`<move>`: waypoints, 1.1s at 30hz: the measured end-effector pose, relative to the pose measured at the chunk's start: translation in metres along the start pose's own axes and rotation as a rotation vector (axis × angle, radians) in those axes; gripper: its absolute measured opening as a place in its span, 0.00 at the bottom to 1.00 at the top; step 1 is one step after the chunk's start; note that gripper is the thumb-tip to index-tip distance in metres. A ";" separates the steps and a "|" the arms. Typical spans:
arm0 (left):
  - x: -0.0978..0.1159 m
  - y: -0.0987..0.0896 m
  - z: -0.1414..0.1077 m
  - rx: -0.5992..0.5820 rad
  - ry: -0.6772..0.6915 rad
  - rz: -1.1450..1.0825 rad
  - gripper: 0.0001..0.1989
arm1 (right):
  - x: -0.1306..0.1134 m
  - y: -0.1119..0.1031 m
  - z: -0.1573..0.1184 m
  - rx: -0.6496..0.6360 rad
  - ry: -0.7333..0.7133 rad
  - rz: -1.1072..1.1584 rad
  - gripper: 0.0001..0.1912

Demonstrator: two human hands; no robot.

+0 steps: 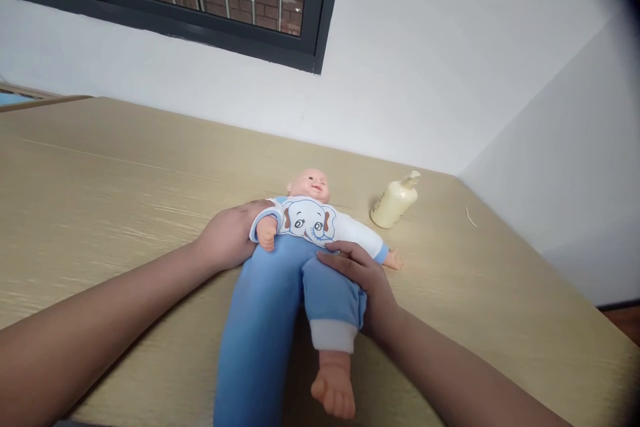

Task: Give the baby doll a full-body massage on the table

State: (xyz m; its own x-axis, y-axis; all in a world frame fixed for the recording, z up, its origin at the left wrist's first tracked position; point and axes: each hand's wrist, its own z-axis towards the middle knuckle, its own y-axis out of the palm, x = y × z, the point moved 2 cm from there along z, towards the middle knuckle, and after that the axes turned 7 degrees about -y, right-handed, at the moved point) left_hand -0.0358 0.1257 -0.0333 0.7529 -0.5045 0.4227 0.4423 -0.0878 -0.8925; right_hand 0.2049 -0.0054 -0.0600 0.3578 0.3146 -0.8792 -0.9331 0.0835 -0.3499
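Observation:
A baby doll (310, 217) lies on its back on the wooden table, head away from me and legs towards me. It wears a white top with an elephant face and blue trousers (265, 307). My left hand (233, 233) grips the doll's side at the left, its fingertips hidden behind the doll's sleeve and body. My right hand (367, 283) is wrapped round the hip and thigh on the right, fingers over the waist of the trousers. On that side the trouser leg is bunched up and a bare foot (335, 390) sticks out. The other trouser leg hangs long, its end beyond the frame.
A cream pump bottle (395, 202) stands tilted in view on the table (125, 167), right of the doll's head. A thin pale strip (471, 217) lies farther right. White walls (400, 67) and a dark-framed window (313, 20) rise behind the table.

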 end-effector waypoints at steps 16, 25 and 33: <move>-0.040 0.025 0.012 0.096 -0.324 -1.195 0.32 | -0.021 -0.018 -0.010 -0.391 -0.533 -0.318 0.34; -0.033 0.024 0.003 -0.055 -0.578 -1.206 0.24 | -0.020 0.003 -0.017 -0.541 -0.604 -0.580 0.43; -0.011 0.009 -0.015 -0.201 -0.404 -0.948 0.26 | -0.026 -0.005 -0.015 -0.607 -0.486 -0.367 0.46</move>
State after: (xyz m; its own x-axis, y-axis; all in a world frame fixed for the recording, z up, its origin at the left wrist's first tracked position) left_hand -0.0477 0.1180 -0.0484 0.2639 0.1665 0.9501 0.8747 -0.4564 -0.1630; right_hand 0.2009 -0.0280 -0.0398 0.4484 0.7481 -0.4891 -0.5304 -0.2178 -0.8193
